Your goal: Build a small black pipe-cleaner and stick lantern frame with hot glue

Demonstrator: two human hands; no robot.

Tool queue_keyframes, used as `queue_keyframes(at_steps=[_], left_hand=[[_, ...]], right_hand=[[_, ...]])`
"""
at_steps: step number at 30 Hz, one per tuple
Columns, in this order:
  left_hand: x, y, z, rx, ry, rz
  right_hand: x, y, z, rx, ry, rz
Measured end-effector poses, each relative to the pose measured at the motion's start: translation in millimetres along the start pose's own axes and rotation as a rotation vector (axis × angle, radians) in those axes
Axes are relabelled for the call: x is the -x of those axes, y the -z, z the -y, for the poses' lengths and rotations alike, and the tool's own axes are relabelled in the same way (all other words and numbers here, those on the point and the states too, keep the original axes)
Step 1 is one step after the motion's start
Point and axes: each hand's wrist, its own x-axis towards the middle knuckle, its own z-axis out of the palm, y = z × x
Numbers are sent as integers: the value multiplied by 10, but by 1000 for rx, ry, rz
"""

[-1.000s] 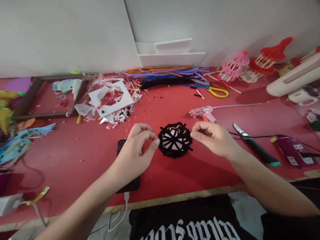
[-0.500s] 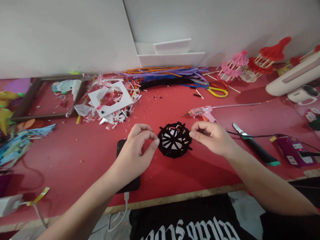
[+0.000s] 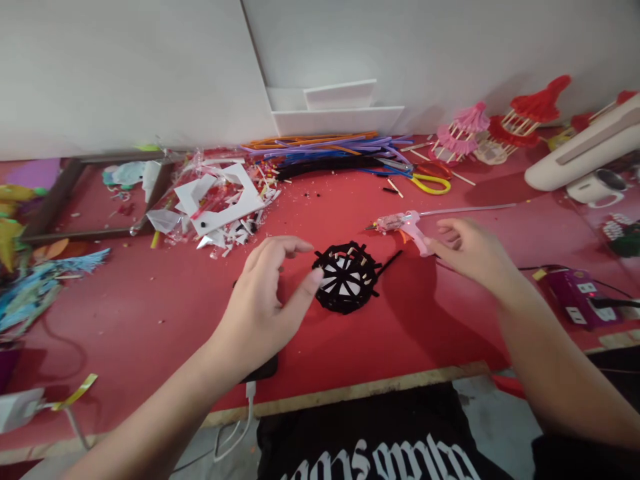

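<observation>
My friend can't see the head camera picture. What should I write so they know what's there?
A person's left hand is at the edge of a round black frame on a red table; the right hand is beside a pink glue gun. Farther back lie scissors and colourful strips.

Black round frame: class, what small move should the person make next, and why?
Probably close the right hand on the pink glue gun: the hand is close beside it, the left hand is at the black frame, and a black strip juts outward with one end free.
</observation>
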Motion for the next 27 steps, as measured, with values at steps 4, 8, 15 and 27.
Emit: queue_keyframes(at_steps=[4, 8, 15, 27], left_hand=[[60, -281, -2, 122, -152, -17], [227, -724, 153, 315, -74, -158], [234, -981, 184, 508, 141, -101], [-33, -624, 3, 799, 284, 54]], right_hand=[[-123, -194, 1, 38, 5, 135], [-193, -298, 14, 7, -16, 112], [-148, -202, -45, -270, -67, 141], [405, 22, 172, -812, 65, 114]])
